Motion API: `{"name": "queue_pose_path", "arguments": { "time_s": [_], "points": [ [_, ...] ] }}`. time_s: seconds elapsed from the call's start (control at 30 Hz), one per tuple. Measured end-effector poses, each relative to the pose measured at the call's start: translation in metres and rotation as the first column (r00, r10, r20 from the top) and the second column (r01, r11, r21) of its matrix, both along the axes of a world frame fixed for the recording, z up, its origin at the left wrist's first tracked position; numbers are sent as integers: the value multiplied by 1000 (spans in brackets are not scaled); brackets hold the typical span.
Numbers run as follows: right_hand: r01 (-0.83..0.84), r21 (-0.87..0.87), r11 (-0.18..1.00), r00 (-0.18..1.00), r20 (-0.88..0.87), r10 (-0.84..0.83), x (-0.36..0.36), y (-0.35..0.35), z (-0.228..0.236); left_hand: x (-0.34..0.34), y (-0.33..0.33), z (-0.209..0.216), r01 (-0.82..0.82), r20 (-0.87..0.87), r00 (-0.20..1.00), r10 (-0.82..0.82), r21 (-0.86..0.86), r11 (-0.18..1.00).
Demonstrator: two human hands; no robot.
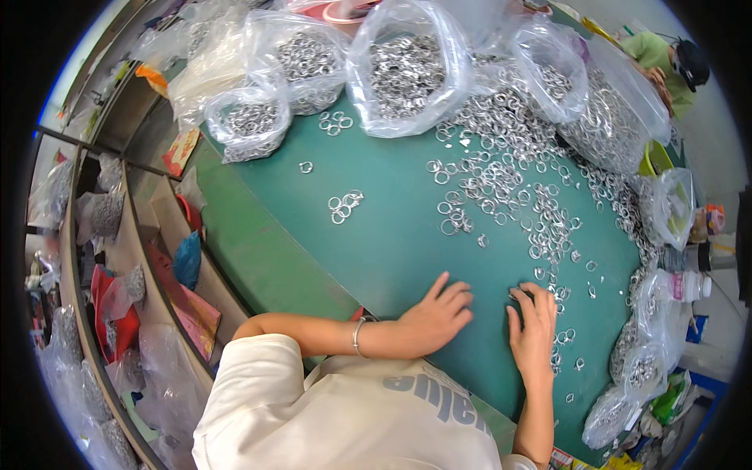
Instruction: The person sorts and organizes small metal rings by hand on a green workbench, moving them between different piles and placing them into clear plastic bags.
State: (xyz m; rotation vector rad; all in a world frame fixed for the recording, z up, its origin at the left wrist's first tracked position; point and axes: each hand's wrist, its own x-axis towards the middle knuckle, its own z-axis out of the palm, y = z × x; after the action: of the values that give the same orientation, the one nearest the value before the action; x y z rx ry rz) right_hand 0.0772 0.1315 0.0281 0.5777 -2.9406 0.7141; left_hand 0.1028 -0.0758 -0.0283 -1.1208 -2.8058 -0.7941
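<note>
My left hand [435,316] lies flat on the green table [376,243], fingers spread, holding nothing; a thin bracelet sits on its wrist. My right hand [534,325] rests palm down beside it, fingertips curled onto a few small silver metal rings [560,294]. Whether it grips any ring is hidden under the fingers. Many loose silver rings [501,180] are scattered over the table beyond both hands, thickest toward the far right. A small cluster of rings [345,206] lies apart at mid table.
Several clear plastic bags of rings [407,70] stand along the table's far edge, and more bags [634,368] on the right. Wooden shelves [117,258] with bags and red packets run along the left. Another person [666,59] sits at the far right corner.
</note>
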Motion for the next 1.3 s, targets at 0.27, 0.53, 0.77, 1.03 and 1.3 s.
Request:
{"name": "queue_pose_path", "arguments": {
  "time_s": [0.27, 0.53, 0.77, 1.03, 1.3],
  "points": [
    [-75, -109, 991, 996, 41, 79, -10, -13, 4, -9, -66, 9, -212, 76, 975, 208, 58, 976],
    [-164, -127, 978, 985, 29, 169, -12, -31, 6, -19, -85, 21, -323, 92, 946, 311, 201, 925],
    [-491, -48, 870, 867, 70, 493, -3, -125, -12, -62, -135, 19, -636, -16, 767, 641, 102, 765],
    [-387, 35, 921, 921, -25, 388, -62, -181, -49, -34, -155, 9, -606, 109, 794, 597, 201, 769],
    [-447, -102, 889, 893, -102, 438, -149, -248, -64, -28, -151, 8, -632, 119, 769, 628, 291, 718]
  ]
}}
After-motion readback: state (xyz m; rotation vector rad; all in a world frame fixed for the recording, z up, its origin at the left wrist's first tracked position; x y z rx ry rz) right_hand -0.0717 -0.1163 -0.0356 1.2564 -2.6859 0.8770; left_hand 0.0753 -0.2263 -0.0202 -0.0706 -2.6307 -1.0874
